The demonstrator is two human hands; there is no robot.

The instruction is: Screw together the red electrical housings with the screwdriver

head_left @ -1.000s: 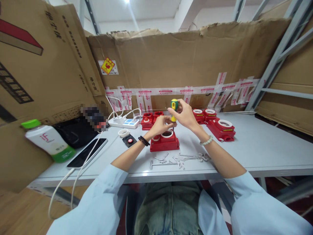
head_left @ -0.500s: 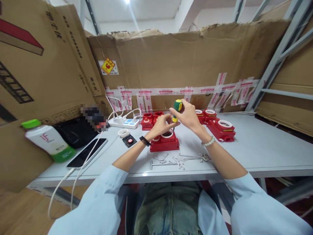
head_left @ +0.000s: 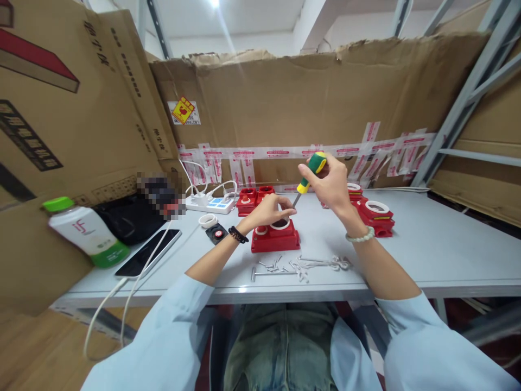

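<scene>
My right hand is wrapped round the green and yellow handle of a screwdriver, which slants down to the left. Its shaft ends by the fingertips of my left hand. Those fingers are pinched together above a red housing, and whatever sits between them is too small to make out. A white ring tops the housing, partly covered by my left hand. In front lie several loose screws, a T-shaped metal rod and small hook-like metal pieces.
More red housings stand behind, at left and right. Left of my hands are a white ring, a black plate with a red button, a power strip, a phone with a cable and a bottle.
My right hand has drawn the screwdriver up and to the right, tilting it from near upright to a slant. My left hand stays over the housing.
</scene>
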